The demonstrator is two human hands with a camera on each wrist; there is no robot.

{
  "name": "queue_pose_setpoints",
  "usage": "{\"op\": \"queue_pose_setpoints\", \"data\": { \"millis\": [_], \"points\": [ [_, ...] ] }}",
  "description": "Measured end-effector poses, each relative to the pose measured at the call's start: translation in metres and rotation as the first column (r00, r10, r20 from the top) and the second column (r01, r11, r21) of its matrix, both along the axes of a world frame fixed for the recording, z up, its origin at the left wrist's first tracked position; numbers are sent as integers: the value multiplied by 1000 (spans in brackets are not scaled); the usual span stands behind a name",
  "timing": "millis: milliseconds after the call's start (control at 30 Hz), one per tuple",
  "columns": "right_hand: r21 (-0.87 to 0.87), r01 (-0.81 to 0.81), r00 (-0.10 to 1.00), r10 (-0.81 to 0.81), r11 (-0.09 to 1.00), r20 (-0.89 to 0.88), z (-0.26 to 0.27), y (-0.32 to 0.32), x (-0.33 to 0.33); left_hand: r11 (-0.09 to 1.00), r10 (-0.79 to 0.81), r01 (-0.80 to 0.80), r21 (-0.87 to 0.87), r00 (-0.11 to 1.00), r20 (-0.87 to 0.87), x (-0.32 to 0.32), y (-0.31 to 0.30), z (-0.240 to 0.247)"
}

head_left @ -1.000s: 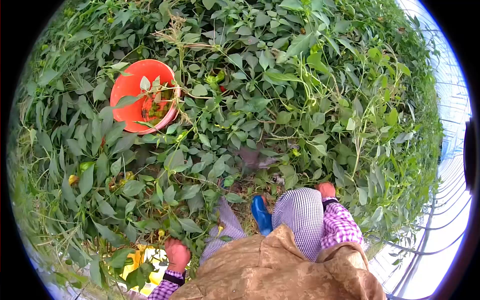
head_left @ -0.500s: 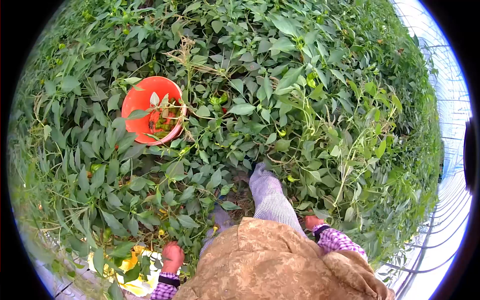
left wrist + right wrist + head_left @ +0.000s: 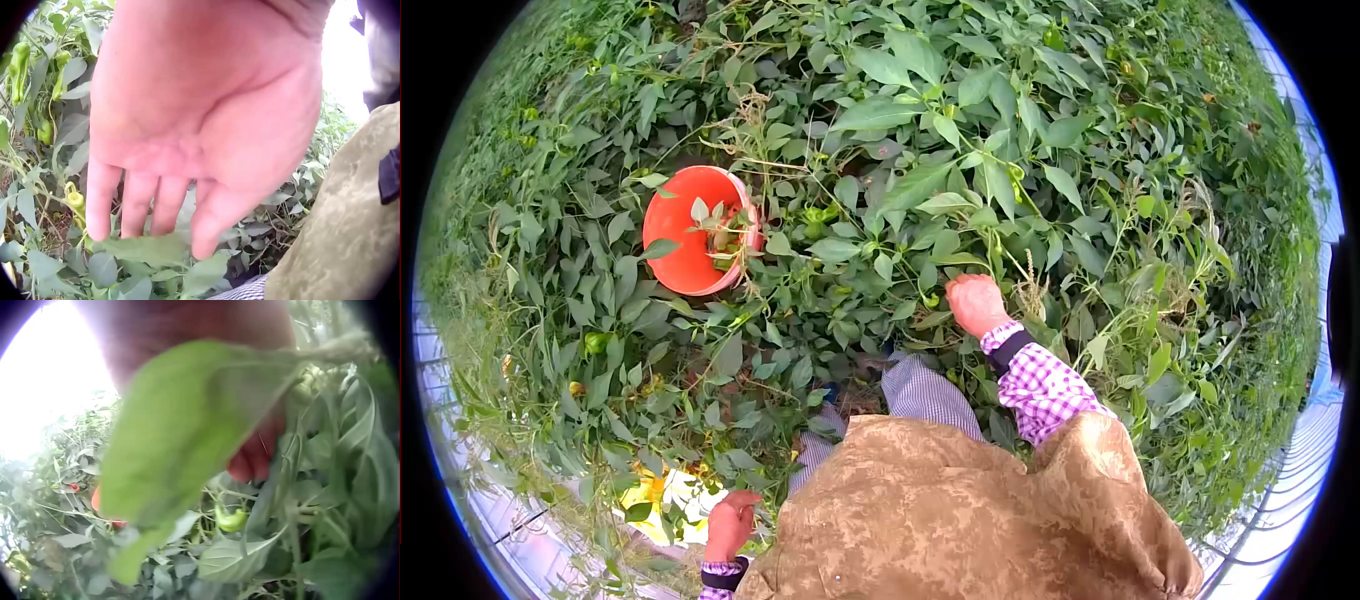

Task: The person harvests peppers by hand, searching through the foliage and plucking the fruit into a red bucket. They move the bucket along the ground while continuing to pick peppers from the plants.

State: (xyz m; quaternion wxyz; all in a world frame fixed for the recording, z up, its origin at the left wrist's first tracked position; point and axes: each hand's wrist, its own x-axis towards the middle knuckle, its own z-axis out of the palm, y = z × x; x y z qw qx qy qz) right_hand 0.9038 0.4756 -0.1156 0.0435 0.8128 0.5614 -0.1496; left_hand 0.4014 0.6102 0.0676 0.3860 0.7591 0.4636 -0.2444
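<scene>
My left hand [image 3: 730,523] hangs low beside the brown camouflage-patterned apron [image 3: 960,500], above the foliage. In the left wrist view its palm faces the camera, fingers relaxed and empty, with a leaf [image 3: 147,249] across the fingertips. Farther forward, my right hand [image 3: 977,305] reaches in among the pepper plants, its fingers pointing down. A large blurred leaf [image 3: 165,431] covers much of that hand in the right wrist view. Below its visible fingertips [image 3: 253,465] hangs a curved green pepper [image 3: 231,519], apart from them.
An orange-red bucket [image 3: 675,225] with peppers inside stands among dense plants ahead on the left. A yellow and white bag-like thing [image 3: 645,493] lies near my left hand. Green peppers [image 3: 20,72] hang at left in the left wrist view. Pale sheeting edges the right side.
My right hand has moved from low beside my leg forward and inward over the plants. The left hand has shifted slightly back and outward. My legs have stepped.
</scene>
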Motion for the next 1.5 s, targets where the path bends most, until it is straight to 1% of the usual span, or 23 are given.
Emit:
{"op": "queue_pose_setpoints", "data": {
  "millis": [67,100,133,167,367,433,500,533,600,700,733,800,867,900,967,1033,1067,1167,1200,1233,1300,1367,1500],
  "points": [
    [-388,98,995,-84,916,53,-16,-45,28,998,60,-61,26,997,45,18,-6,17],
    [-516,65,998,-49,854,45,-25,-72,40,970,241,-242,22,970,23,28,-11,25],
    [-507,199,962,-266,839,-63,-23,-96,53,910,413,-413,21,911,3,35,-15,29],
    [-538,271,902,-406,798,-147,-12,-107,60,909,416,-416,23,909,1,31,-19,26],
    [-302,231,959,-269,925,-89,-81,-95,54,893,447,-442,-85,893,55,11,-39,-4],
    [-369,338,789,-475,866,-391,-92,-76,55,868,488,-481,-128,872,31,15,-31,-12],
    [-463,398,656,-598,792,-461,-99,-62,48,895,441,-440,-65,898,-14,17,-30,-24],
    [-654,406,506,-753,638,-421,-102,-56,45,918,396,-397,-14,918,-16,16,-29,-26],
    [-616,443,534,-744,651,-402,-187,-80,37,896,444,-444,-4,896,14,29,-26,-19],
    [-662,407,400,-775,629,-490,-219,-81,41,886,461,-463,21,885,58,24,-29,-20],
    [-621,543,152,-794,565,-589,-240,-85,40,884,465,-467,25,883,67,22,-31,-21],
    [-510,598,200,-732,618,-652,-227,-86,39,878,473,-477,27,876,93,19,-34,-23],
    [-568,689,-85,-727,451,-681,-180,-73,39,875,482,-483,30,875,51,21,-35,-20],
    [-742,662,-610,-497,109,-618,-173,-66,36,872,489,-489,32,872,9,23,-34,-19],
    [-712,695,-583,-500,101,-640,-164,-58,36,892,448,-449,46,893,37,23,-32,-23],
    [-470,867,-201,-748,164,-632,-138,-44,37,911,405,-408,60,913,55,26,-31,-21],
    [-343,898,-122,-592,277,-797,-132,-44,35,896,437,-441,45,897,72,31,-29,-19],
    [-388,890,-150,-649,240,-745,-106,-37,44,879,471,-476,35,878,89,43,-24,-14],
    [-370,929,-264,-652,27,-711,-115,-33,46,874,479,-485,41,872,101,44,-23,-14],
    [-478,878,-399,-521,20,-754,-108,-39,52,868,488,-495,45,865,115,44,-23,-14],
    [-507,862,-477,-364,-16,-800,-78,-36,62,878,467,-476,42,874,138,42,-21,-17],
    [-474,879,-446,-262,49,-856,-153,-85,83,890,444,-455,35,881,165,44,-20,-18],
    [-653,757,-652,-81,-26,-754,-74,-62,95,890,441,-454,29,877,192,46,-19,-22]
  ]
}}
